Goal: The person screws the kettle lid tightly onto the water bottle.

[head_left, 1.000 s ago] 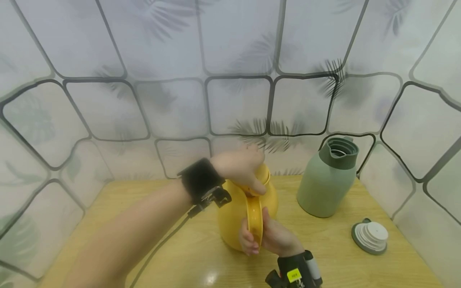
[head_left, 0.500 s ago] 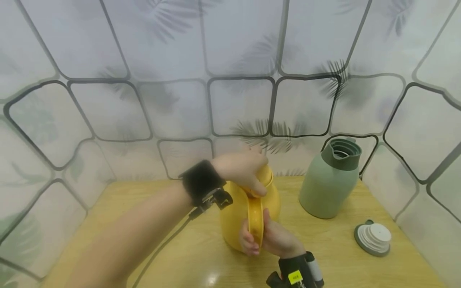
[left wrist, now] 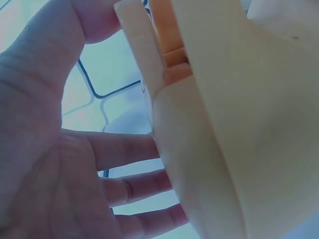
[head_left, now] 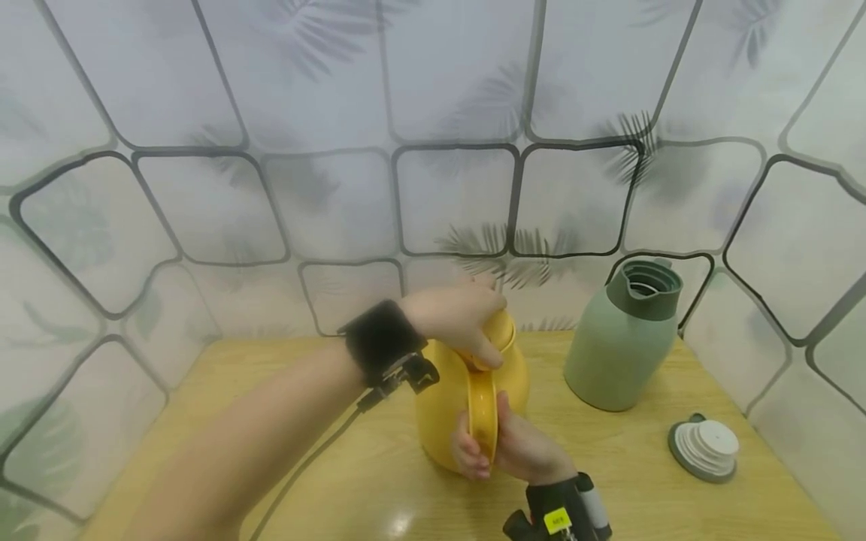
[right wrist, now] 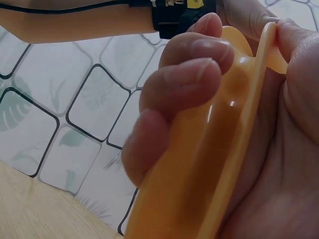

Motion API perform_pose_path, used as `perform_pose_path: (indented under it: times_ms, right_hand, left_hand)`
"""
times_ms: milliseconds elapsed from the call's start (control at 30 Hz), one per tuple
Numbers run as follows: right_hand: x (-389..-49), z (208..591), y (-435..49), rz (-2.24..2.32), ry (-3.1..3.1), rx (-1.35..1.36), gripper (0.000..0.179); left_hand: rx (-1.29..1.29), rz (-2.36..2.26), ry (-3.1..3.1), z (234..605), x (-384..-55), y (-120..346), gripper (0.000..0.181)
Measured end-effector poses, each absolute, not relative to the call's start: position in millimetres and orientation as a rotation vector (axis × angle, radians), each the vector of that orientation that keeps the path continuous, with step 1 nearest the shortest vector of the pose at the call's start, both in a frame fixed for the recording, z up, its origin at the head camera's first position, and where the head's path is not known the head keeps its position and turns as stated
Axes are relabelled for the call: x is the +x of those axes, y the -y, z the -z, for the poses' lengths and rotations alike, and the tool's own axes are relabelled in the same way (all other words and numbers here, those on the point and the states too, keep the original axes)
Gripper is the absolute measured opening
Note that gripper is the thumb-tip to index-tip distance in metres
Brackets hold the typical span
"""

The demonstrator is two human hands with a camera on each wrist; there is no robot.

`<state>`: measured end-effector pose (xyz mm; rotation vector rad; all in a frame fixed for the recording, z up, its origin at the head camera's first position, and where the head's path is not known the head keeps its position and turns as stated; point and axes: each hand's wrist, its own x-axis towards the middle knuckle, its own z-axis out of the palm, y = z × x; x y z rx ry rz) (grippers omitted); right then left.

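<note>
A yellow thermos jug (head_left: 436,428) stands on the table with its handle toward me. My left hand (head_left: 460,315) lies over its top and grips the lid (head_left: 499,330), thumb on the near side. In the left wrist view, the fingers of my left hand (left wrist: 55,149) reach to the far side of the lid (left wrist: 184,144), which looks pale there. My right hand (head_left: 528,451) holds the handle (head_left: 482,409). The right wrist view has its fingers (right wrist: 182,87) curled round the yellow handle (right wrist: 199,164).
To the right stands a green thermos jug (head_left: 612,353) with an uncovered mouth. A white and green stopper (head_left: 705,447) lies near the right edge of the wooden table (head_left: 325,481). A patterned wall (head_left: 446,203) encloses the back and sides. A cable (head_left: 304,466) trails from the left wrist.
</note>
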<state>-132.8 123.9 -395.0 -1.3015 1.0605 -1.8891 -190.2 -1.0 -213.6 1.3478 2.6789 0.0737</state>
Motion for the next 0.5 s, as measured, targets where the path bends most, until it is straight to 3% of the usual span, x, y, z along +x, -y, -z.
perform_pose_path:
  times_ms: [500]
  right_hand:
    - [-133.5, 393.9, -123.2, 1.886, -1.038, -1.32, 0.069]
  left_hand:
    - [1.356, -0.035, -2.671, 213.6, -191.0, 0.6, 0.04]
